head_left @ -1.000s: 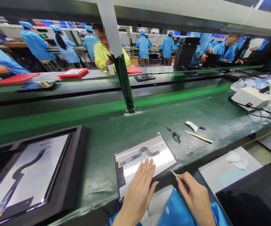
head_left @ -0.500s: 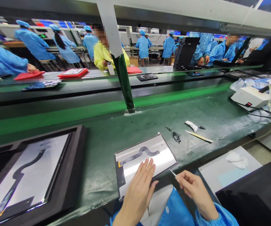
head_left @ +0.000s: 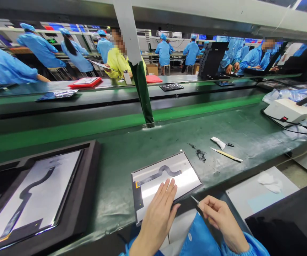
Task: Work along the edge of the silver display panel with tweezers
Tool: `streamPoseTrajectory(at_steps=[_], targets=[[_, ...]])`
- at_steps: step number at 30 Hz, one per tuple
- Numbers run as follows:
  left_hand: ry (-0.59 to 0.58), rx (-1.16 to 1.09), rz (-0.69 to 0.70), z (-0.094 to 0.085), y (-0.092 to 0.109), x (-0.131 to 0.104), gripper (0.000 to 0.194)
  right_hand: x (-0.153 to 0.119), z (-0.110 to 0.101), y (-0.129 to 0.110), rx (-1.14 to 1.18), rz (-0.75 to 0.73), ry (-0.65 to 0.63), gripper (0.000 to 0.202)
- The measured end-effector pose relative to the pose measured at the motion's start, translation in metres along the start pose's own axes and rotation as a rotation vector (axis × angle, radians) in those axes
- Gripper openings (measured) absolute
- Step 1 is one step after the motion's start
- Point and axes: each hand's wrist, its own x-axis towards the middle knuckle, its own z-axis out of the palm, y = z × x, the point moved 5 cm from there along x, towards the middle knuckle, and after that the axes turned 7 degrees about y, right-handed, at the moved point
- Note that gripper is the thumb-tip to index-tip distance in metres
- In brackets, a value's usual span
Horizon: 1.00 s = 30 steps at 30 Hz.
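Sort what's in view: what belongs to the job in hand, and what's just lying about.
Job in hand:
screen panel, under the left hand
thin pointed tool, in the right hand

Seemingly just lying about:
yellow tool
black scraps
white box

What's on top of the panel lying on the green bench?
Across the panel runs a dark, curved ribbon cable; the left hand lies over its near edge. The surface beneath that hand is covered.
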Motion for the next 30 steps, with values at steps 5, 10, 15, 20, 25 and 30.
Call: streamPoseTrajectory(at_steps=[5,10,15,20,25,30], targets=[[-0.014,-0.015,-0.023,0.001,0.0,-0.001,0.053,-0.005,0.004,0.003,-0.005,0.005,-0.038,0.057],[-0.029,-0.017,-0.015,0.003,-0.001,-0.002,0.053,-0.012,0.01,0.016,-0.042,0.013,-0.124,0.055],[-0.026,-0.016,0.012,0.0,-0.001,0.001,0.056,-0.023,0.017,0.014,-0.032,0.008,-0.152,0.051],[-0.02,-0.025,-0.001,-0.002,-0.002,0.001,0.057,-0.031,0.026,0.019,-0.061,0.01,-0.199,0.044],[-0.007,-0.024,-0.008,0.0,-0.002,0.0,0.056,-0.034,0.039,0.031,-0.139,-0.021,-0.305,0.037],[-0.013,-0.009,-0.025,0.002,-0.003,-0.003,0.054,-0.041,0.054,0.04,-0.151,0.004,-0.427,0.039]])
